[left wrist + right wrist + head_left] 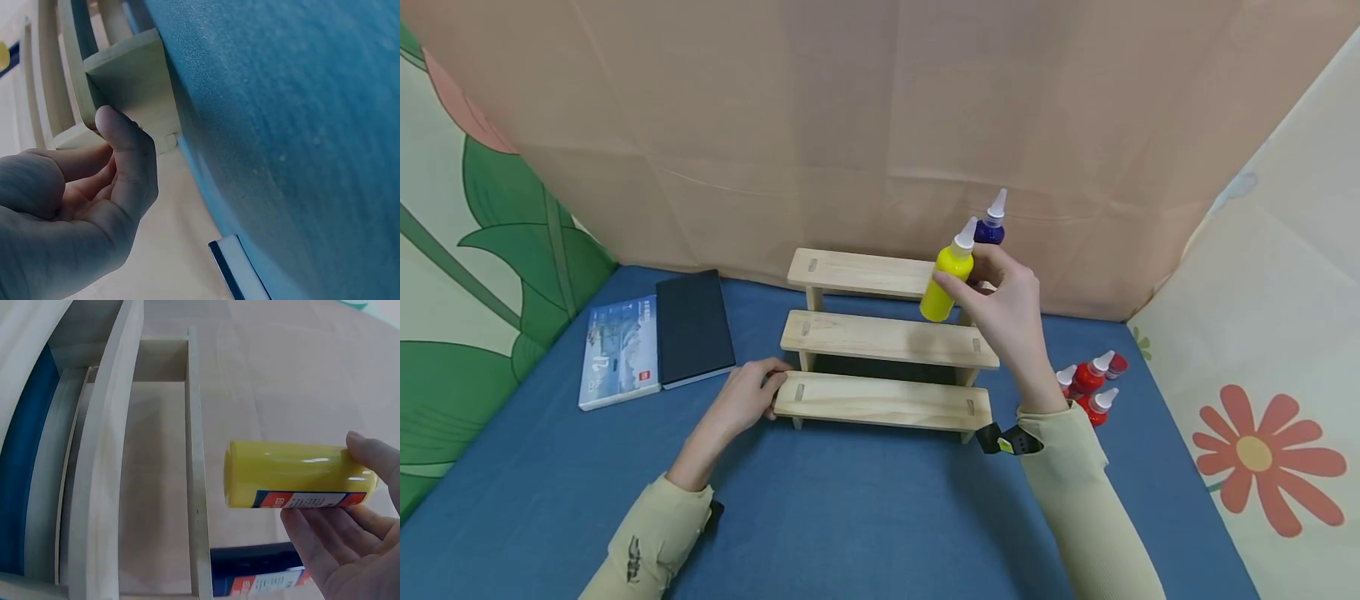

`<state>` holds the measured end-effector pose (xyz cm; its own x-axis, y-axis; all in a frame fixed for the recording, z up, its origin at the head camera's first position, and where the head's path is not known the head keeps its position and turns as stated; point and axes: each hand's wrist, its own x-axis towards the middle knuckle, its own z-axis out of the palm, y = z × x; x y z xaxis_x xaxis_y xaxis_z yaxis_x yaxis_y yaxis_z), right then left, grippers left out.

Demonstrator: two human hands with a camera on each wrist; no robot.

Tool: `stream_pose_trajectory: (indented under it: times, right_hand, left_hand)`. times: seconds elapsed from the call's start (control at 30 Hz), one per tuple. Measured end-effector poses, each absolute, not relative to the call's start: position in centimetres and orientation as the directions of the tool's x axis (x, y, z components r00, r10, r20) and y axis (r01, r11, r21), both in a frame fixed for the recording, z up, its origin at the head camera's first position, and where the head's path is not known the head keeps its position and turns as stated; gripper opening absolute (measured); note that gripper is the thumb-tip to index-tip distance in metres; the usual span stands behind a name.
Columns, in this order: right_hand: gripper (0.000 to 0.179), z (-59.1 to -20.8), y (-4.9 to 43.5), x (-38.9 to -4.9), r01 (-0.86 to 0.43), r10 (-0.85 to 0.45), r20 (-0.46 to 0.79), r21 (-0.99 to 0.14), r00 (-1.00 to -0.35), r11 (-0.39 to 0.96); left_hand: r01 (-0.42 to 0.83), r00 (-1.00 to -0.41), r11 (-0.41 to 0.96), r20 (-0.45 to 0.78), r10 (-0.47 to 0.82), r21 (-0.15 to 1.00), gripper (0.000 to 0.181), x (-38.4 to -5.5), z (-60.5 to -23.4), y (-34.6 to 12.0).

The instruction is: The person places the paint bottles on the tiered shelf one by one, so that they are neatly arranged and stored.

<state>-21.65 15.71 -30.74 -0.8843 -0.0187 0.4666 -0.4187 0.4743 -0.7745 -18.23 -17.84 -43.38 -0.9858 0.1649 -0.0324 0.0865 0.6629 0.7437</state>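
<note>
My right hand (1009, 304) pinches a yellow paint bottle (947, 287) with a white pointed cap, between thumb and fingers. In the head view the bottle hangs in front of the top step, near its right end. A dark blue paint bottle (989, 232) stands on that top step, partly behind the hand; its label shows in the right wrist view below the yellow bottle (300, 475). My left hand (747, 393) grips the left end of the lowest board of a three-step wooden stand (883, 400), its thumb and fingers at the corner (122, 65).
Several red paint bottles (1088, 379) stand to the right of the stand, partly behind the right forearm. On the left lie a black notebook (695, 327) and a blue-white box (620, 350). A beige cloth (700, 125) hangs behind the blue table (865, 517).
</note>
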Motion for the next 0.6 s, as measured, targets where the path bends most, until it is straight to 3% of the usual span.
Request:
stream_pose_trajectory:
  times: [0.6]
  right_hand:
    - [0.048,-29.9,12.5,-25.2,-0.433,-0.010,0.479,-0.783,-0.878,0.446]
  left_hand:
    - [0.087,-0.986,0.670,-0.033,0.164,0.738,0.029,-18.2,-43.4,-17.8]
